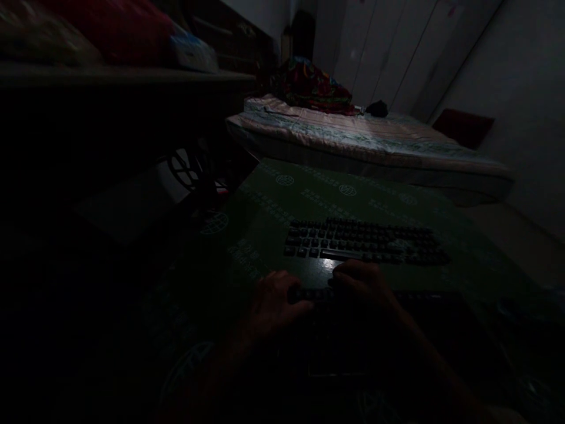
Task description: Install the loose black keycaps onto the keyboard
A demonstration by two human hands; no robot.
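The room is very dark. My left hand [276, 306] and my right hand [366, 285] lie close together at the near side of a green cloth with globe prints [309, 188]. Both have their fingers curled over the far edge of a dark flat thing [318, 294] that I cannot make out. Just beyond the fingers a black keyboard [366, 240] lies on the green cloth, with a bright glint at its near edge. My forearms run back toward the bottom of the view.
A bed with a striped sheet [362, 138] stands behind the green cloth, with a colourful cloth bundle [311, 85] on it. White cupboard doors [397, 47] are at the back. A shelf with red bags [115, 35] is at upper left. A round spoked thing [185, 168] sits at left.
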